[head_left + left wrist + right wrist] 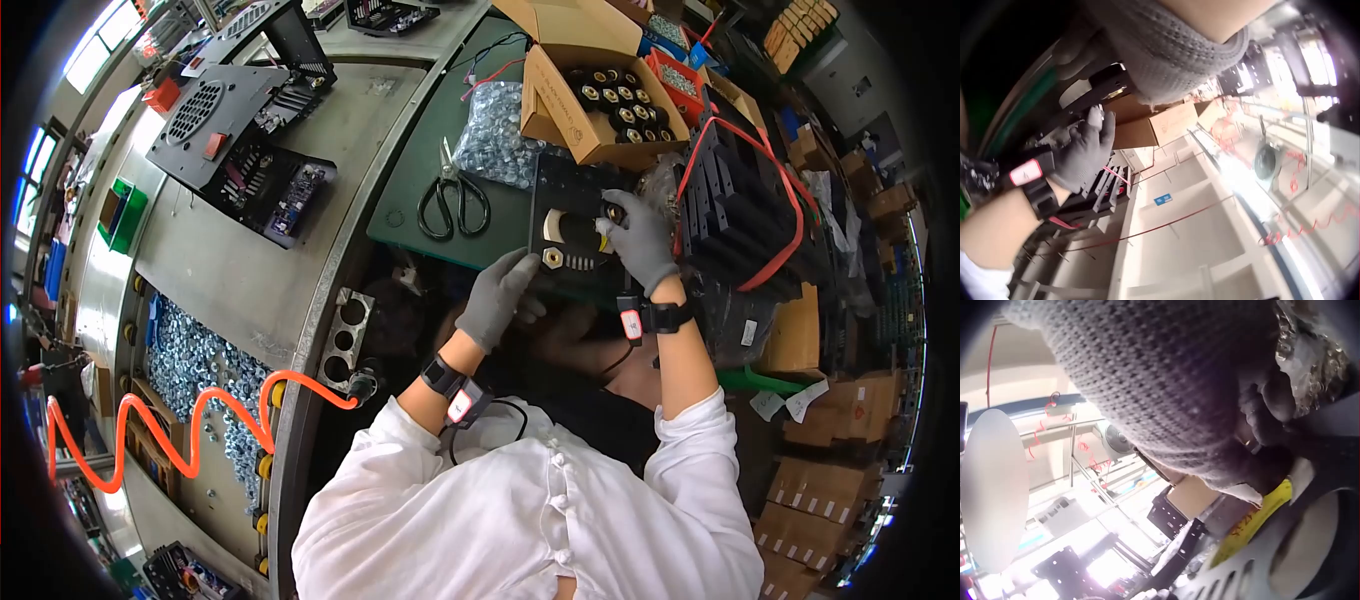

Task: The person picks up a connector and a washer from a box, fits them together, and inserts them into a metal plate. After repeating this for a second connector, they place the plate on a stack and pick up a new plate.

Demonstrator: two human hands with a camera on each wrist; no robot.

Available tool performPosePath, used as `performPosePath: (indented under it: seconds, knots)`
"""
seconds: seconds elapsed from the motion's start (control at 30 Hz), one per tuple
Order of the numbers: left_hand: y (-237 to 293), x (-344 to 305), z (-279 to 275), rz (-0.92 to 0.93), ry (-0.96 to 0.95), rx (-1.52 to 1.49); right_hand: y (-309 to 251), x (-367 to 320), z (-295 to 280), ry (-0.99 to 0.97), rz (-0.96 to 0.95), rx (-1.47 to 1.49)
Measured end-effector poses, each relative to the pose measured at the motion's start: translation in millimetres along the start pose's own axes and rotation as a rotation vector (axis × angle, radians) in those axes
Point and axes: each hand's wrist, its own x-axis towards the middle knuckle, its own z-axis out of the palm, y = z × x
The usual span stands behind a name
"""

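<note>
A black metal panel (pixel 567 185) with a round cut-out and a row of slots lies before me, over the green mat's edge. My left hand (pixel 497 300), in a grey glove, grips its lower left corner, thumb side on top beside a brass hex fitting (pixel 553 258) seated in the panel. Over the panel's right side, my gloved right hand (pixel 642 240) curls its fingers and thumb around a second fitting (pixel 613 213) with a black body and brass centre. Close to those fingertips, a yellow strip (pixel 1252 526) with red print shows along the cut-out in the right wrist view.
An open carton (pixel 560 110) of similar fittings stands beyond the panel. Near it lie a bag (pixel 497 135) of small metal parts and black-handled scissors (pixel 452 200). Black panels (pixel 745 210) bound with a red strap stand at right. An orange coiled hose (pixel 195 440) crosses the left side.
</note>
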Motion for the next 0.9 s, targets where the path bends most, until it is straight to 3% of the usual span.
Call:
performPosePath:
  seconds: [0.03,0.07,0.1,0.13,0.17,0.23,0.3,0.37,0.43,0.53,0.6,0.73,0.77,0.83,0.9]
  knots:
    - [-9.1,1.9,-5.3,0.005,0.001,0.005,-8.8,-2.0,-7.0,-0.076,0.21,0.225]
    - [-22.3,7.8,-12.5,0.245,0.177,0.341,-15.3,-6.4,-13.5,-0.071,0.206,0.227]
    - [-34.2,14.3,-18.3,0.482,0.353,0.674,-21.1,-14.1,-20.4,-0.07,0.323,0.712]
    - [-0.6,-5.3,-5.6,0.39,0.397,0.681,-26.0,-21.3,-26.3,-0.065,0.435,1.199]
    - [13.1,-11.0,-0.5,0.389,0.39,0.686,-31.1,-27.8,-30.2,-0.058,0.438,1.201]
    - [29.7,-18.2,5.9,0.497,0.416,0.676,-41.6,-42.7,-33.0,-0.14,0.413,1.605]
    - [41.0,-25.9,21.3,0.546,0.381,0.567,-49.7,-52.0,-36.1,-0.148,0.455,1.601]
    - [47.1,-32.7,34.1,0.817,0.226,0.554,-57.7,-57.3,-41.4,-0.182,0.443,1.621]
    - [54.9,-39.1,45.0,0.953,0.166,0.673,-61.6,-62.6,-45.8,-0.196,0.438,1.601]
    - [62.4,-47.5,55.3,0.919,0.096,0.727,-76.4,-68.4,-53.1,-0.158,0.397,1.614]
    - [62.5,-47.4,60.2,0.857,0.053,0.548,-85.1,-71.0,-54.9,-0.023,0.326,1.522]
    - [58.8,-42.3,64.5,0.783,-0.001,0.37,-88.8,-75.1,-55.1,0.022,0.162,1.321]
    - [57.4,-40.7,64.9,0.691,-0.042,0.278,-90.0,-75.8,-55.4,0.019,0.16,1.324]
    - [53.1,-36.7,62.6,0.6,-0.079,0.189,-93.3,-76.1,-57.5,0.05,-0.023,0.935]
    - [49.2,-30.3,60.0,0.482,-0.114,-0.028,-98.4,-73.5,-58.0,0.093,-0.066,0.897]
